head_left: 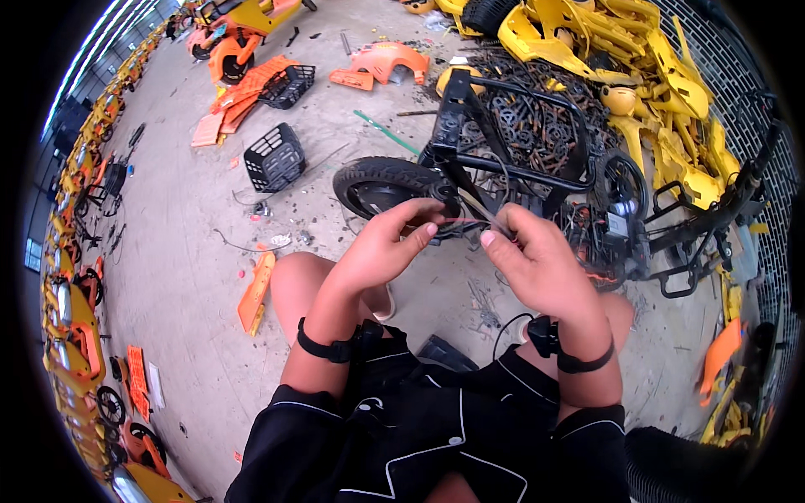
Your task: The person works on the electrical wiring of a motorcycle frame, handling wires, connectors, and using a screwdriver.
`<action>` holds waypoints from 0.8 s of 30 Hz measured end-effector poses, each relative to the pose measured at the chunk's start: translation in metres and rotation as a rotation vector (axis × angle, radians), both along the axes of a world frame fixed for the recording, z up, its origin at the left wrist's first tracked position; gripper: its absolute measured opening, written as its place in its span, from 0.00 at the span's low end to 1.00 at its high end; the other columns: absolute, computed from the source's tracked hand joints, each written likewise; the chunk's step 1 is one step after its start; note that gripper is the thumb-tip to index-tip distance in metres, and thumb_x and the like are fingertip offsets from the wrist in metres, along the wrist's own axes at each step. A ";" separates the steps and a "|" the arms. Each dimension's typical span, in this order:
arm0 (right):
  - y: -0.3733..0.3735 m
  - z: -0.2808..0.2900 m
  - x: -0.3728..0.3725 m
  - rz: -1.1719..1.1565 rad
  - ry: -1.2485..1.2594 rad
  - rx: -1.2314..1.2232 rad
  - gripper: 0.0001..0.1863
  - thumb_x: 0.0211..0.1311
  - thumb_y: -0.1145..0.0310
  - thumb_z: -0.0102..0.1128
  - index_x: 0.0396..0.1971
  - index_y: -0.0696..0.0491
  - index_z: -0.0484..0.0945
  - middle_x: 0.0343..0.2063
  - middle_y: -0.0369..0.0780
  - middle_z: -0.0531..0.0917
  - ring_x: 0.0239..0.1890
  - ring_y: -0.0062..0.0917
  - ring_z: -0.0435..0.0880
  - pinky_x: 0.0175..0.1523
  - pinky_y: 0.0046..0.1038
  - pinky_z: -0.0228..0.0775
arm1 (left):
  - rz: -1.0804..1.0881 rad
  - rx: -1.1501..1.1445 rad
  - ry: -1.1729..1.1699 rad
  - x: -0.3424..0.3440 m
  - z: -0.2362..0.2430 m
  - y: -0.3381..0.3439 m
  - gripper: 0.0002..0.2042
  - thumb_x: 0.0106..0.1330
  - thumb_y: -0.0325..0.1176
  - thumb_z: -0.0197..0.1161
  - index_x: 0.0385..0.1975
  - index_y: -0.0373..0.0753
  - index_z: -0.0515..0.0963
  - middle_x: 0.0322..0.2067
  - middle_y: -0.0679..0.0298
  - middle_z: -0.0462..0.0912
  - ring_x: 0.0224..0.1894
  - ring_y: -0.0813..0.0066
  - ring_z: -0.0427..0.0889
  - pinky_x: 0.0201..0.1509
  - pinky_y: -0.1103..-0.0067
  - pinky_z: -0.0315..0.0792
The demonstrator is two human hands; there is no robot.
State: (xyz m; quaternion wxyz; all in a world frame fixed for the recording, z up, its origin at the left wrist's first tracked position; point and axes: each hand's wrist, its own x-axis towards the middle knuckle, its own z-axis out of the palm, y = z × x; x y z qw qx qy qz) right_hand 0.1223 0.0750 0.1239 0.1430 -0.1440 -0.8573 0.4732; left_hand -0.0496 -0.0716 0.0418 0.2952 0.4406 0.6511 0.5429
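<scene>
Pinkish and thin, one wire (459, 220) is running nearly straight between my two hands, just off centre toward two o'clock. My left hand (390, 247) is pinching it at the fingertips, and my right hand (538, 260) is pressing it between thumb and bent fingers, so both grips are being kept narrow around that strand. Behind it, toward one o'clock, one black tubular metal frame (537, 176) is standing on the grey floor (210, 335). One ridged rubber tyre (377, 170) is showing near twelve. Two slotted black baskets (274, 159) are lying toward ten and eleven. Between one and two, tangled dark metal parts (537, 126) are spreading beside curved yellow panels (679, 75), too many for counting.
</scene>
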 end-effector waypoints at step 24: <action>0.011 -0.064 -0.016 0.034 -0.219 0.269 0.12 0.67 0.64 0.48 0.39 0.57 0.62 0.26 0.55 0.79 0.32 0.54 0.79 0.35 0.49 0.69 | -0.343 -0.047 -0.051 0.029 -0.048 0.037 0.21 0.62 0.37 0.63 0.52 0.33 0.71 0.45 0.49 0.79 0.50 0.58 0.79 0.54 0.70 0.71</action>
